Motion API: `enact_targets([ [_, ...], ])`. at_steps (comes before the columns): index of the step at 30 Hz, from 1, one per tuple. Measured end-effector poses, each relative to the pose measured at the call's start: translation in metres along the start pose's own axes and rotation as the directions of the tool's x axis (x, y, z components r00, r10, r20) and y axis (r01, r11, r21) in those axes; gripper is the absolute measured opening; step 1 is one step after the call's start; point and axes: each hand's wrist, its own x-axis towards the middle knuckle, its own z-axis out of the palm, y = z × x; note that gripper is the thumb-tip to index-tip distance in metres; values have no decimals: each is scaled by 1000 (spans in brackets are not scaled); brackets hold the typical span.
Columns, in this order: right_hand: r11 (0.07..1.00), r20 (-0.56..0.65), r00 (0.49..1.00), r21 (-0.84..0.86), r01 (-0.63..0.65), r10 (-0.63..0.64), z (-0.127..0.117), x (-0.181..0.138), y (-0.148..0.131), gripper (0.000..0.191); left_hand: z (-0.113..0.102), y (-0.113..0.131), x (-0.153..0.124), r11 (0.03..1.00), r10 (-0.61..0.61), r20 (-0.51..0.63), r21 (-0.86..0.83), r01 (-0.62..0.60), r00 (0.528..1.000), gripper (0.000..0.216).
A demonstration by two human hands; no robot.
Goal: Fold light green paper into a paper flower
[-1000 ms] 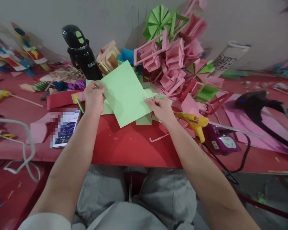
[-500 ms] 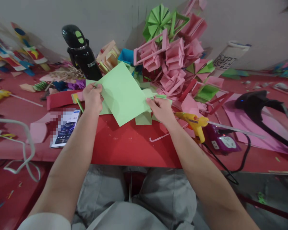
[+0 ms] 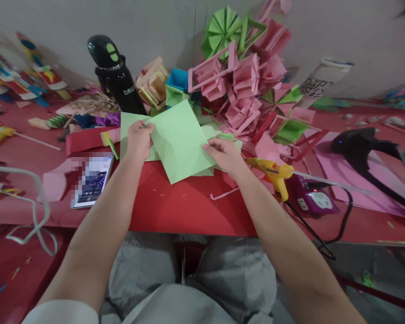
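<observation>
A square of light green paper [image 3: 180,144] is held up over the red table, tilted with one corner toward me. My left hand [image 3: 139,140] pinches its left edge between thumb and fingers. At its right edge, my right hand [image 3: 225,154] has the thumb on top and the fingers curled under. Behind the square lies another green sheet [image 3: 127,123], partly covered. More green paper pieces [image 3: 211,130] lie under and beyond my right hand.
Pink folded paper baskets [image 3: 246,76] are heaped at the back. A black bottle [image 3: 116,76] stands behind my left hand, near a phone [image 3: 93,180]. To the right are a yellow glue gun [image 3: 273,173], a purple power socket [image 3: 312,198] and a black curved device [image 3: 357,144].
The green square has shifted slightly right and toward me, turning a little. My left hand moved right with it, uncovering more of the sheet behind. My right hand stayed nearly in place.
</observation>
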Motion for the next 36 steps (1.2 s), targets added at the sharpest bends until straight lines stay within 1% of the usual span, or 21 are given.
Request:
enact_targets([
  [4,999,-118,992,-18,47,-49,0,4,8,24,2,3,-2,998,-59,21,19,59,998,11],
  [8,998,-212,975,-7,70,-70,-1,7,12,23,3,2,-2,989,-63,7,134,62,998,10],
  [12,997,-252,965,-6,74,-73,-3,7,10,21,-2,-5,0,929,47,49,366,-62,998,7],
  [14,997,-246,967,-1,71,-69,-3,6,8,19,-6,-7,-2,870,182,80,451,-199,980,19],
  [15,998,-231,971,6,60,-57,-3,5,6,19,-8,-7,-4,831,270,102,478,-285,957,28],
  [16,999,-206,978,15,41,-37,-3,5,5,19,-8,-6,-6,773,370,139,502,-387,919,38],
  [17,1000,-173,985,24,13,-9,-2,4,4,19,-8,-4,-11,708,454,194,515,-484,870,45],
  [18,999,-130,991,32,-17,21,-2,3,3,19,-6,-1,-16,662,496,251,510,-549,831,48],
  [19,998,-83,996,36,-41,44,-1,3,2,18,-4,1,-22,622,508,329,499,-603,796,47],
  [20,998,-30,998,34,-57,58,-1,2,1,19,0,4,-29,584,491,430,483,-652,758,43],
  [22,998,71,996,17,-62,60,0,1,1,19,8,7,-44,503,424,620,445,-741,660,34],
  [23,999,107,993,7,-53,52,1,1,1,20,12,7,-51,453,385,698,427,-782,604,30],
  [24,999,130,991,-5,-41,41,0,0,1,20,16,7,-57,407,344,753,420,-811,562,26],
  [25,999,140,990,-16,-32,34,0,0,0,20,19,6,-63,372,274,805,416,-830,526,24],
  [27,999,144,989,-39,-13,19,-1,-1,-1,20,23,3,-69,330,203,845,417,-847,495,23],
  [31,996,175,985,-88,5,10,-2,-3,-4,21,25,2,-68,314,174,858,417,-853,484,24],
  [33,993,175,985,-114,13,7,-2,-4,-5,22,24,3,-66,317,173,855,422,-849,489,23],
  [36,990,140,990,-140,25,-6,-1,-4,-4,21,23,5,-62,317,170,832,462,-829,528,21],
])
